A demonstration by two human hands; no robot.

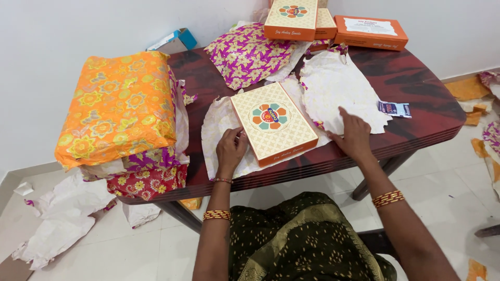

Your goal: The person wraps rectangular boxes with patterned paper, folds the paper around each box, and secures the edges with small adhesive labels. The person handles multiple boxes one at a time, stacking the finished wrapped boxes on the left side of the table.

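A flat cream box (272, 123) with orange sides and a flower emblem on its lid lies on a torn white sheet of wrapping paper (219, 125) near the table's front edge. My left hand (230, 148) rests against the box's left side, fingers curled on the paper. My right hand (355, 136) lies flat, fingers spread, on another crumpled white sheet (333, 83) to the right of the box. Neither hand grips anything.
A stack of wrapped parcels, orange floral on top (120, 104), fills the table's left end. Purple floral paper (247, 52), three orange boxes (370, 31) and a small blue sachet (395, 109) lie further back. Torn paper litters the floor (57, 224). A dark wooden table (416, 78).
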